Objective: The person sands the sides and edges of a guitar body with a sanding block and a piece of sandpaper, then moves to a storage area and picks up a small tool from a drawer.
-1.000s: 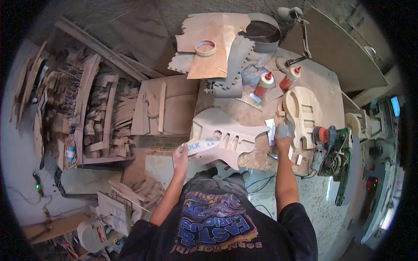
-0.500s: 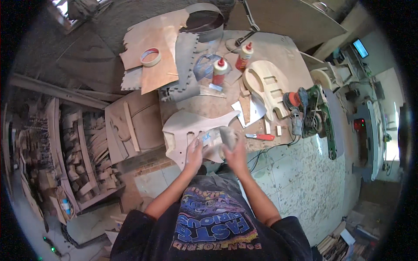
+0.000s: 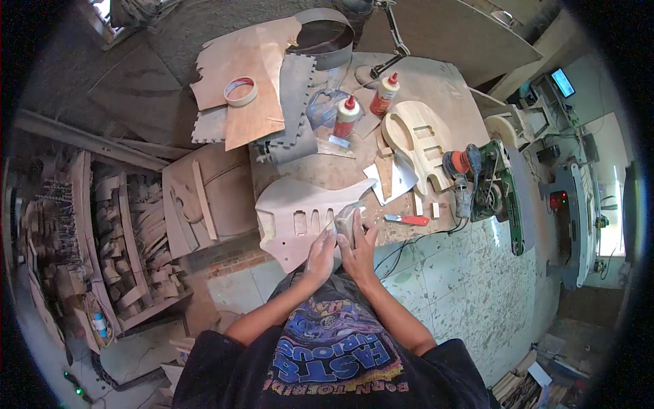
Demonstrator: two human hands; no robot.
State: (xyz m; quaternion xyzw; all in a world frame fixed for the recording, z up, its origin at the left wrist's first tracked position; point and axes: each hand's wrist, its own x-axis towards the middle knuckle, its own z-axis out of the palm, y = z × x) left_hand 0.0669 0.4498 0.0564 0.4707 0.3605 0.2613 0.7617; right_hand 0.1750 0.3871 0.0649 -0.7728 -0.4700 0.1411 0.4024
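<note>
Close in front of me, over the near edge of the workbench point(image 3: 262, 167), my left hand point(image 3: 320, 260) and my right hand point(image 3: 359, 256) come together on a grey folded sheet, which looks like sandpaper point(image 3: 346, 221). Both hands are closed on it, thumbs and fingers pressing from either side. Behind and left of them lies a pale electric guitar body point(image 3: 278, 213) with routed slots, its near part reaching past the bench edge. The hands partly cover its right side.
Right of my hands lie a red-handled knife point(image 3: 409, 220) and small wood blocks point(image 3: 436, 210). Farther back are a second guitar body point(image 3: 409, 129), two glue bottles point(image 3: 346, 117) point(image 3: 385, 94) and a tape roll point(image 3: 240, 91). A sander point(image 3: 464, 163) sits at the bench's right edge.
My hands have drawn closer together and slightly nearer to me. The sheet, opened and curved before, is now folded smaller between them. The guitar body lies in about the same place.
</note>
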